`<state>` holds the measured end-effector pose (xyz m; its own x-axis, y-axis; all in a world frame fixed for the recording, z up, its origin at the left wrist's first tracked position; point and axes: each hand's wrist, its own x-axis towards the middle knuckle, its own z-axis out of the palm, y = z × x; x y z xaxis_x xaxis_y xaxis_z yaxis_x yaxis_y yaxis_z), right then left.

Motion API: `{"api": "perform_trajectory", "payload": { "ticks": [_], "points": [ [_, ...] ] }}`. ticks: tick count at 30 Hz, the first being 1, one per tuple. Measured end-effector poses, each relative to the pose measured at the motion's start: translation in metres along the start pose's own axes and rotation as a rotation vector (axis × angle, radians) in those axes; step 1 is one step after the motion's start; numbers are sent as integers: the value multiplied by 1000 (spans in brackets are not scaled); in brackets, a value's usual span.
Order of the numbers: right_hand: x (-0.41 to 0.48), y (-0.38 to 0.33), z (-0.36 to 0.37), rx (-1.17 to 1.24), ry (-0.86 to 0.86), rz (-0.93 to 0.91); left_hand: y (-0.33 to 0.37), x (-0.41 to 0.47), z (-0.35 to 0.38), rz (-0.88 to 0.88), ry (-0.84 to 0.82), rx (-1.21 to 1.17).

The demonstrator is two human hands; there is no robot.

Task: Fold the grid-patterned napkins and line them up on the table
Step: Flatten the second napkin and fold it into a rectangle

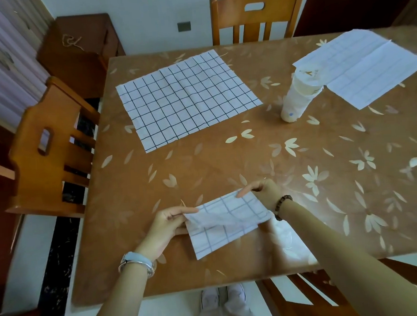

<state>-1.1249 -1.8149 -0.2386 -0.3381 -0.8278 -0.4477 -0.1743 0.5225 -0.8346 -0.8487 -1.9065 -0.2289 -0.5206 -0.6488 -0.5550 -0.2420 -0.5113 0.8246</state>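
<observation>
Held napkin point(227, 220) is at near edge of bench point(215, 162), doubled over and partly lifted. Left hand point(167, 221) pinches its left corner; right hand point(265, 191) pinches its far edge.

I judge folding of this napkin is in progress. Next move needs edges brought together, corners matched, then pressed flat.

- Far-left of held napkin: second napkin point(186, 98), spread flat, unfolded.
- Far-right of held napkin: third napkin point(363, 67), also spread, with cup stack point(299, 96) just beside it.

Bench is brown, glossy, with leaf pattern. Wooden chair point(257, 15) stands beyond held napkin, another chair point(50, 148) to its left. Dark cabinet point(81, 48) is far-left, at wall.
</observation>
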Motion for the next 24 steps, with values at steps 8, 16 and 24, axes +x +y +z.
{"api": "perform_trajectory", "payload": {
  "ticks": [8, 16, 24],
  "points": [
    [3, 0, 2, -81, 60, -72, -4, 10, -7, 21, 52, 56],
    [4, 7, 8, -151, 95, -118, -11, 20, -3, -36, 113, -40],
    [-1, 2, 13, -259, 108, -160, -13, 23, 7, -38, 163, -37]
  ]
}}
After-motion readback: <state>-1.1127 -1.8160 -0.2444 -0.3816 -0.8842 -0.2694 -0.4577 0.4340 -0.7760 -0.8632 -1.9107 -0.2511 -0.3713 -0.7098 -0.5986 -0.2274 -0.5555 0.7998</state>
